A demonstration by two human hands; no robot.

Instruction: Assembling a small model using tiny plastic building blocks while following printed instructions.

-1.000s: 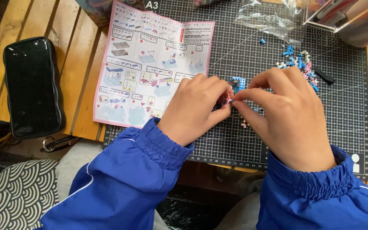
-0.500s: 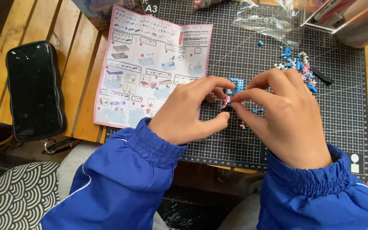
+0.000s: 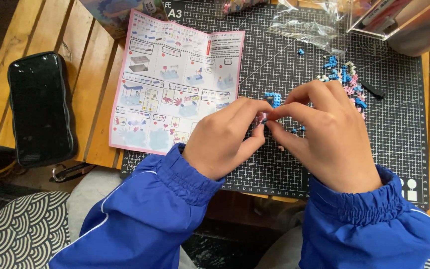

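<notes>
At frame centre, your left hand [image 3: 225, 137] and right hand [image 3: 324, 134] both pinch a tiny pink piece [image 3: 264, 118] (mostly hidden) just below a blue brick [image 3: 273, 97] on the cutting mat [image 3: 399, 124], the instruction sheet [image 3: 175, 84] lying upper left.

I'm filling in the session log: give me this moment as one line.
left hand: pinching tiny piece | right hand: pinching same piece | beneath: cutting mat | nearby: instruction sheet, loose bricks

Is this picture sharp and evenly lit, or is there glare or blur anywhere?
Head view: soft, even daylight; the cutting mat grid and instruction leaflet look sharp. Glare shows on the clear plastic bags and the black case. The tiny piece between the left hand and right hand is too small to make out.
</notes>
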